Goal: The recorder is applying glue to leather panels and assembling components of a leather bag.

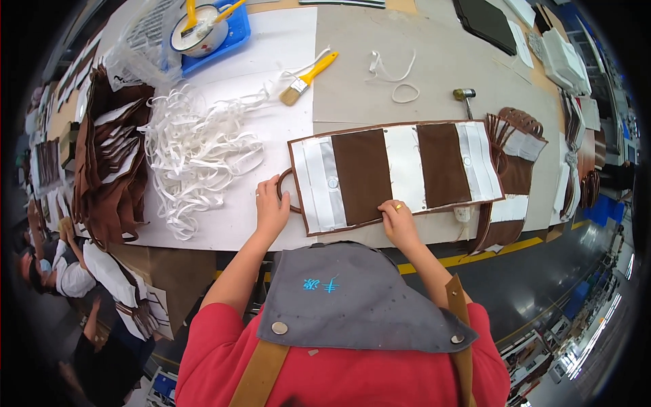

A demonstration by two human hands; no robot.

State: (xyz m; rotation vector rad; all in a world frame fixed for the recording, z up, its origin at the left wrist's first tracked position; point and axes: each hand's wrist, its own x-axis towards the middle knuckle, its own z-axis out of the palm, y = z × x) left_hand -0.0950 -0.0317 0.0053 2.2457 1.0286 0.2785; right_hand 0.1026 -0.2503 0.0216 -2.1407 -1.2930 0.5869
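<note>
A flat bag panel (363, 176) lies on the table, brown-edged, with brown sections between white strips and a loop handle (293, 208) at its left end. My left hand (271, 207) grips that handle. My right hand (397, 220) pinches the panel's lower middle edge between thumb and fingers. Beside the panel, to the left, is a tangled heap of white ribbons (193, 152). A yellow-handled brush (308, 78) lies above it. A small hammer (464, 95) rests behind the panel's right part, and a white bottle (463, 214) is partly hidden under its lower right edge.
Brown leather pieces (115, 156) are piled left. A bowl (200, 44) with brushes sits in a blue tray (234, 41) at the back. More handled panels (515, 176) are stacked right, near a black flat item (485, 24). Co-workers (71, 271) are at the left. The table's front edge (224, 247) is before me.
</note>
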